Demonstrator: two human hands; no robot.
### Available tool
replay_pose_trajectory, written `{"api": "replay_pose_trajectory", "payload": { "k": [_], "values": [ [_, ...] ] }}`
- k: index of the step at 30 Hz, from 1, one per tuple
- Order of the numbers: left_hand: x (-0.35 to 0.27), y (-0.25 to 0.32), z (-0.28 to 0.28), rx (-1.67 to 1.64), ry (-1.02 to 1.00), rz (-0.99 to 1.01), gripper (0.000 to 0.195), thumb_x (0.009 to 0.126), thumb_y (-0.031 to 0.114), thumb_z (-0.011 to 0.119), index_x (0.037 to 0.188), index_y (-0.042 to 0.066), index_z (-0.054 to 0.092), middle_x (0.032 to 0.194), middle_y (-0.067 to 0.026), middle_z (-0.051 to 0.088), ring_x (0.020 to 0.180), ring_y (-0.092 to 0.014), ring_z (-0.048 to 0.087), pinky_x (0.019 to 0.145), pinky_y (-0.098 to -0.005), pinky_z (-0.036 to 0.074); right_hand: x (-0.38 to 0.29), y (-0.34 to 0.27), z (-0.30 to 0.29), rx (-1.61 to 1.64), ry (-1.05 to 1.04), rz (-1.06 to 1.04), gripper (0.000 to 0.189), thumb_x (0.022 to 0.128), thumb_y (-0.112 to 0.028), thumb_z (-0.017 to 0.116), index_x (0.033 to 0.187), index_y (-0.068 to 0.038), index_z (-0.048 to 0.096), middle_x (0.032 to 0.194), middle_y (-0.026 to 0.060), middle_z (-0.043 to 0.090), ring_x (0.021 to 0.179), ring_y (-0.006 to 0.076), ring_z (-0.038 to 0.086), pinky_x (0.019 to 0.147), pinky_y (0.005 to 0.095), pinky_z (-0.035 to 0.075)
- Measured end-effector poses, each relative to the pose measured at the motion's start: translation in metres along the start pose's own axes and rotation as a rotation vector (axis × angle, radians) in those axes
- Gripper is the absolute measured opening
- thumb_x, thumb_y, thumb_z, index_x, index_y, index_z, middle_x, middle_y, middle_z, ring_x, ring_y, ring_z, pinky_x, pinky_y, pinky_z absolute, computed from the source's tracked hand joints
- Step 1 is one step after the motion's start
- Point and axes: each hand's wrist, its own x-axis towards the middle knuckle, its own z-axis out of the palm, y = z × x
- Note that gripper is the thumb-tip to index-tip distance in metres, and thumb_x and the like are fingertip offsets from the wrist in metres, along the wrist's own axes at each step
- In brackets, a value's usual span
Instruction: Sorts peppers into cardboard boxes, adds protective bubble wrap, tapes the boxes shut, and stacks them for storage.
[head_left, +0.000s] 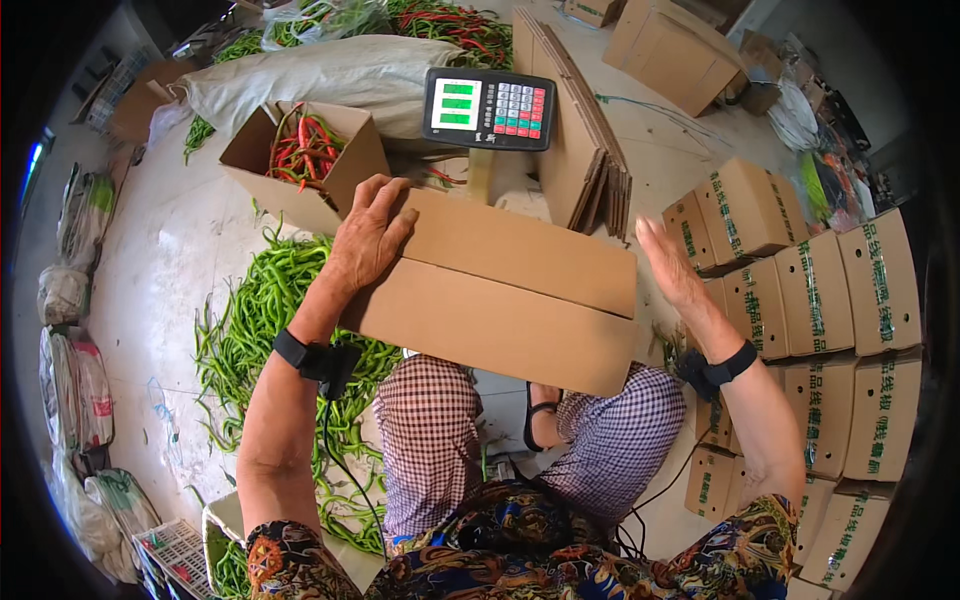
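Observation:
A cardboard box (495, 300) with its two long flaps folded together lies in front of me, above my knees. My left hand (373, 236) rests on the box's left end, the fingers on its upper left corner. My right hand (664, 259) is raised just beyond the box's right end, fingers extended, holding nothing. Beyond the box stands a scale's display and keypad (489, 109). To its left, an open cardboard box (281, 199) holds red chili peppers (306, 146). Green chili peppers (285, 300) lie heaped on the floor at my left.
Flattened cardboard sheets (566, 127) stand upright behind the box. Printed cartons (817, 300) are stacked at the right. A large whitish sack (322, 82) lies beyond the scale. Plastic bags (75, 382) line the left side; a white plastic crate (176, 559) stands lower left.

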Motion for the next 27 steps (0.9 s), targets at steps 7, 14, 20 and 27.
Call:
{"api": "replay_pose_trajectory", "payload": {
  "k": [7,14,20,27],
  "values": [
    [-0.005,0.001,-0.006,-0.004,-0.074,-0.038,0.042,0.097,0.026,0.053,0.134,0.006,0.048,0.136,-0.0218,0.043,0.126,-0.04,0.046,0.105,-0.0432,0.04,-0.017,-0.003,0.052,0.36,0.046,0.297,0.085,0.097,-0.061,0.045,0.153,-0.002,0.02,0.151,0.029,0.034,0.141,0.0379,0.036,0.115,0.0435,0.03],
    [0.0,-0.015,0.002,0.21,0.05,-0.036,0.028,0.095,0.022,0.056,0.119,0.008,0.054,0.117,-0.0183,0.049,0.107,-0.041,0.054,0.087,-0.0483,0.048,0.006,0.002,0.06,0.034,0.186,0.161,0.059,0.098,-0.048,0.051,0.136,-0.005,0.041,0.112,0.0239,0.066,0.102,0.0401,0.065,0.09,0.0458,0.051],
    [0.0,-0.022,0.002,0.395,-0.012,0.236,0.021,0.092,0.011,0.054,0.109,0.004,0.063,0.121,-0.0141,0.054,0.111,-0.035,0.052,0.092,-0.042,0.048,0.005,0.036,0.062,0.457,0.144,0.057,0.067,0.1,-0.053,0.045,0.145,-0.005,0.032,0.129,0.024,0.056,0.123,0.0361,0.054,0.101,0.0431,0.044],
    [0.016,0.014,0.006,0.126,-0.064,0.021,0.021,0.098,0.006,0.048,0.115,0.0,0.059,0.116,-0.0177,0.058,0.103,-0.035,0.056,0.092,-0.0423,0.047,-0.054,0.297,0.066,0.379,0.214,0.485,0.045,0.085,-0.026,0.069,0.123,-0.005,0.06,0.104,0.0133,0.066,0.087,0.0288,0.062,0.082,0.037,0.052]
  ]
}}
